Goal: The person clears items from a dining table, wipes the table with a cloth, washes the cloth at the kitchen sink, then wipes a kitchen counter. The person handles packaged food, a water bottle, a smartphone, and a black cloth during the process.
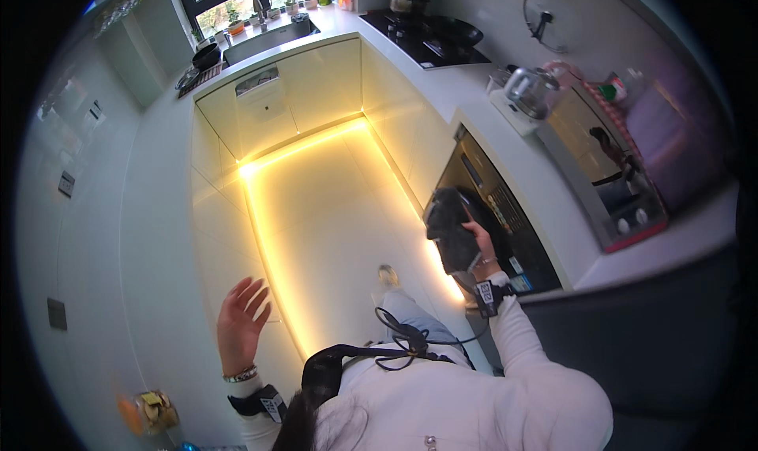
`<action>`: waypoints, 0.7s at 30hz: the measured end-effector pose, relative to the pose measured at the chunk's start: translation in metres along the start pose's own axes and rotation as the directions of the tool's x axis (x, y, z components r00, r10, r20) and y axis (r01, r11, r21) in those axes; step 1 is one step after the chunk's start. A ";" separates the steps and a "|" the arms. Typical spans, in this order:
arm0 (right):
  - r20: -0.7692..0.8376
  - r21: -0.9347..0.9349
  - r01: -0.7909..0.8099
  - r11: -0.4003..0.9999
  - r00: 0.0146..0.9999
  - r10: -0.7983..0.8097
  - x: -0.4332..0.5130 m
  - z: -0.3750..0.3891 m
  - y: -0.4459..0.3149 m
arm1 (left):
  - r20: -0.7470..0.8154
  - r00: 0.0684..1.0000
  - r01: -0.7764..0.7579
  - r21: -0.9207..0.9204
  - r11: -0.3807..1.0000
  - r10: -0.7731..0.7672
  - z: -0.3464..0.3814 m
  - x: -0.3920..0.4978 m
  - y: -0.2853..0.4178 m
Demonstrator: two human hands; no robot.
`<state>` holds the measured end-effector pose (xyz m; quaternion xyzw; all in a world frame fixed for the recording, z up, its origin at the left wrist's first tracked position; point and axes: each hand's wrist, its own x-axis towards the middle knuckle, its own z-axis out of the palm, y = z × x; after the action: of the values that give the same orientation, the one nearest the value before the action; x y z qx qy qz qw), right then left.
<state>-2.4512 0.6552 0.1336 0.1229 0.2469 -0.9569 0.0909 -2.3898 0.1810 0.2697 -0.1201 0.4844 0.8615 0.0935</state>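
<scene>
A dark grey cloth (453, 232) hangs from my right hand (482, 244), gripped between thumb and fingers. It is held in front of a black built-in appliance (503, 202) set into the right-hand cabinets; whether the cloth touches the appliance I cannot tell. My left hand (241, 321) is raised with its fingers apart and holds nothing. The nearest surface to it is the white left countertop (163, 226). Both wrists carry black straps with printed tags.
Lit by yellow strips, the tiled floor (331, 202) runs between white cabinets. The sink (272, 39) lies under the window. Along the right counter are a black hob (426, 39), a glass kettle (530, 93) and a toaster oven (604, 173). A jar (155, 412) stands at lower left.
</scene>
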 end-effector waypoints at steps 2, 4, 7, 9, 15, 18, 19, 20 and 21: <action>-0.060 -0.010 0.036 0.999 0.998 -0.036 0.035 -0.015 -0.015 | 0.085 0.995 0.037 0.128 0.991 -0.049 0.028 0.060 0.008; -0.035 -0.033 0.042 0.999 0.998 -0.043 0.076 -0.027 -0.037 | 0.121 0.989 0.055 0.220 0.974 -0.083 0.053 0.115 0.019; -0.037 0.032 -0.024 0.999 0.999 0.025 0.143 -0.025 -0.078 | 0.109 0.989 0.071 0.240 0.968 -0.099 0.084 0.182 0.042; -0.021 0.065 -0.027 0.998 0.999 0.028 0.201 -0.010 -0.099 | 0.055 0.994 0.080 0.180 0.980 -0.091 0.097 0.228 0.061; 0.578 0.258 -0.438 0.861 0.784 0.226 0.413 0.066 -0.113 | -0.080 0.994 0.085 0.113 0.990 -0.076 0.096 0.347 0.097; 0.287 -0.002 -0.231 0.973 0.932 0.222 0.516 0.115 -0.101 | -0.146 0.984 0.114 0.063 0.991 -0.103 0.077 0.423 0.110; 0.294 0.005 -0.248 0.969 0.926 0.235 0.547 0.135 -0.097 | -0.171 0.980 0.112 0.036 0.993 -0.104 0.071 0.444 0.117; 0.302 -0.031 -0.241 0.970 0.923 0.239 0.580 0.153 -0.094 | -0.184 0.978 0.099 0.009 0.995 -0.096 0.064 0.471 0.122; 0.350 -0.071 -0.224 0.972 0.907 0.235 0.612 0.173 -0.092 | -0.212 0.973 0.093 -0.016 0.996 -0.095 0.056 0.498 0.130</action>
<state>-3.0890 0.5795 0.1498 -0.0258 0.2240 -0.9422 0.2477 -2.9069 0.1850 0.2554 -0.2346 0.4828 0.8398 0.0814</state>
